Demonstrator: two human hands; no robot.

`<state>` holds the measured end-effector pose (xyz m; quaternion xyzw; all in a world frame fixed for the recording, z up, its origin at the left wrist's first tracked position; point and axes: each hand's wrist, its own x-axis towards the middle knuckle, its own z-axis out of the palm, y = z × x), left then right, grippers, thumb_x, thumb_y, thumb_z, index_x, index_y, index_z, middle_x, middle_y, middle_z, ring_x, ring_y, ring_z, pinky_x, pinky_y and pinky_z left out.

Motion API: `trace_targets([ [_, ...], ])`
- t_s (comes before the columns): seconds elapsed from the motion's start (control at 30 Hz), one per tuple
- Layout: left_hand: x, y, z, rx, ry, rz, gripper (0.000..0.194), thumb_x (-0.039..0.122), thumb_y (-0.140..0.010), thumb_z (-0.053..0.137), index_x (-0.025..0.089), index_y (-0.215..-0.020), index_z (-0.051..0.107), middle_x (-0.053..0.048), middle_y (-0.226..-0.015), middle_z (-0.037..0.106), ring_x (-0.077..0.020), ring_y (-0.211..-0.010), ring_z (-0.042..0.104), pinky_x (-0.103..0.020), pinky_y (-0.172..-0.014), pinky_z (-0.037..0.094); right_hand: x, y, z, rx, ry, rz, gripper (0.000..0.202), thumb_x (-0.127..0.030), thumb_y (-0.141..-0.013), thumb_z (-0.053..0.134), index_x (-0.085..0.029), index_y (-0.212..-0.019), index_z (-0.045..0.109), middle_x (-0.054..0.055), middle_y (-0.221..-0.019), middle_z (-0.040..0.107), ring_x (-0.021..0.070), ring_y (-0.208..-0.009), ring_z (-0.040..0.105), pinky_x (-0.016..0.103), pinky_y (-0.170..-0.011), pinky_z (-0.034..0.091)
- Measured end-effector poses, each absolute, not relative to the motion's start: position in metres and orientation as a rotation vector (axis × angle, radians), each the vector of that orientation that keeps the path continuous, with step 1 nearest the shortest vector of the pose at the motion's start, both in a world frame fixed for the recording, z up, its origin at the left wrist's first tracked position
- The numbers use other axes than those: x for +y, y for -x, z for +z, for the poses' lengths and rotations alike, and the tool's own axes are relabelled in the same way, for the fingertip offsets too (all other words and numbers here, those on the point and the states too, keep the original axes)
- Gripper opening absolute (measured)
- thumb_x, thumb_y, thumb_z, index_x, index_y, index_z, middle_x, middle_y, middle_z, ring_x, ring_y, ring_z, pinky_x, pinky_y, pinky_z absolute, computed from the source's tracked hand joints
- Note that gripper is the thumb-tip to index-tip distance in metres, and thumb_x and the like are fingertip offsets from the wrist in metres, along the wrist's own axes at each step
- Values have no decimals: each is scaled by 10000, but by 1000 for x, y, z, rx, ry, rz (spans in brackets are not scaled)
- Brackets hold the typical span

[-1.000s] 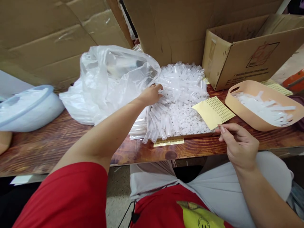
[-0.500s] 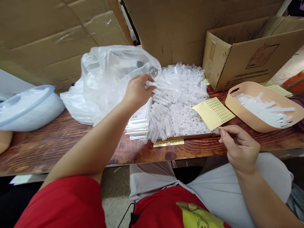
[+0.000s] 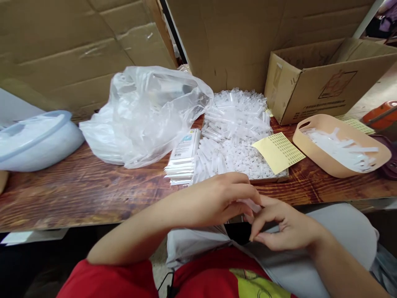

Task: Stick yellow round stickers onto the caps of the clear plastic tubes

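My left hand (image 3: 228, 196) is closed round a small translucent plastic tube (image 3: 252, 204), mostly covered by the fingers, just off the table's front edge. Touching or nearly touching it is my right hand (image 3: 287, 225), its thumb and index finger pinched together; whatever is between those fingertips is too small to make out. Beyond both hands lies a heap of clear plastic tubes (image 3: 235, 109), with many small white pieces (image 3: 242, 159) in front of it in a shallow cardboard tray. A yellow sheet of small stickers (image 3: 279, 152) rests across the tray's right corner.
Left of the heap are a stack of printed packets (image 3: 186, 149) and a large clear plastic bag (image 3: 145, 120). A blue basin (image 3: 46, 142) stands far left. To the right are a peach basket (image 3: 335, 165) of white strips and an open cardboard box (image 3: 322, 93).
My left hand has come from the tube heap toward me with a tube in it. My right hand has moved left and down from the sticker sheet's corner to meet it.
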<state>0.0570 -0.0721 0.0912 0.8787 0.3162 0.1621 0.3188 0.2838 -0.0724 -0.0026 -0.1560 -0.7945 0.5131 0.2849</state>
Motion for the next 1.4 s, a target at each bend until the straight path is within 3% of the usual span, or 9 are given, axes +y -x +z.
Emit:
trace_targets([
  [0.2, -73, -61, 79, 915, -2107, 534, 202, 165, -906, 686, 228, -1097, 700, -73, -1023, 720, -170, -907, 695, -238, -739, 536, -76, -281, -12, -2087, 474, 1482, 203, -68, -791, 690, -228, -860, 792, 28, -983, 719, 144, -939, 696, 259, -869, 584],
  [0.33, -82, -76, 52, 953, -1566, 859, 404, 280, -851, 774, 254, -1219, 609, -17, -900, 670, -107, -633, 622, -216, -561, 504, -76, -283, -2, -2011, 412, 1476, 202, -57, -802, 671, -224, -838, 779, 12, -870, 698, 130, -855, 687, 247, -800, 589],
  [0.4, -87, -86, 38, 927, -1363, 1006, 518, 360, -775, 847, 250, -1214, 595, -22, -933, 652, -102, -643, 612, -213, -565, 508, -77, -282, 2, -1968, 376, 1441, 227, -29, -794, 658, -225, -827, 767, 6, -862, 689, 121, -828, 680, 249, -792, 587],
  [0.5, -93, -102, 23, 904, -1309, 1070, 517, 492, -767, 833, 229, -1178, 659, -91, -1080, 688, -192, -904, 686, -278, -746, 569, -79, -281, 3, -1895, 341, 1425, 252, -3, -788, 636, -223, -821, 753, 11, -903, 700, 131, -868, 694, 256, -798, 591],
  [0.6, -97, -110, 21, 816, -1376, 1001, 429, 541, -902, 674, 204, -1161, 729, -135, -1218, 699, -277, -1185, 645, -395, -1008, 529, -80, -282, 0, -1858, 345, 1449, 235, -13, -781, 632, -210, -809, 756, 8, -853, 730, 131, -833, 704, 232, -773, 588],
  [0.77, -98, -110, 27, 781, -1373, 984, 425, 519, -956, 609, 158, -1135, 746, -141, -1269, 701, -273, -1276, 600, -413, -1140, 432, -80, -283, -2, -1918, 386, 1444, 204, -38, -763, 642, -195, -784, 771, -1, -744, 750, 102, -722, 682, 176, -723, 556],
  [1.0, -98, -111, 18, 783, -1072, 994, 412, 509, -939, 648, 142, -1102, 737, -115, -1100, 750, -220, -1044, 703, -318, -920, 556, -79, -284, -3, -1979, 497, 1480, 128, -121, -808, 673, -198, -812, 775, 15, -776, 725, 113, -747, 676, 199, -726, 564],
  [1.2, -92, -104, 0, 747, -1145, 1264, 386, 480, -977, 604, 146, -1128, 725, -58, -839, 728, -148, -841, 693, -254, -812, 547, -67, -315, 14, -2234, 543, 1163, 120, -116, -824, 692, -213, -842, 759, 80, -1166, 736, 195, -1173, 681, 287, -994, 551],
  [1.4, -96, -96, -7, 744, -1536, 1010, 372, 446, -993, 575, 138, -1139, 723, -35, -741, 674, -122, -662, 617, -232, -660, 501, -72, -328, 24, -2008, 515, 928, 263, -19, -883, 615, -219, -1025, 711, 52, -1017, 776, 144, -901, 760, 221, -786, 635],
])
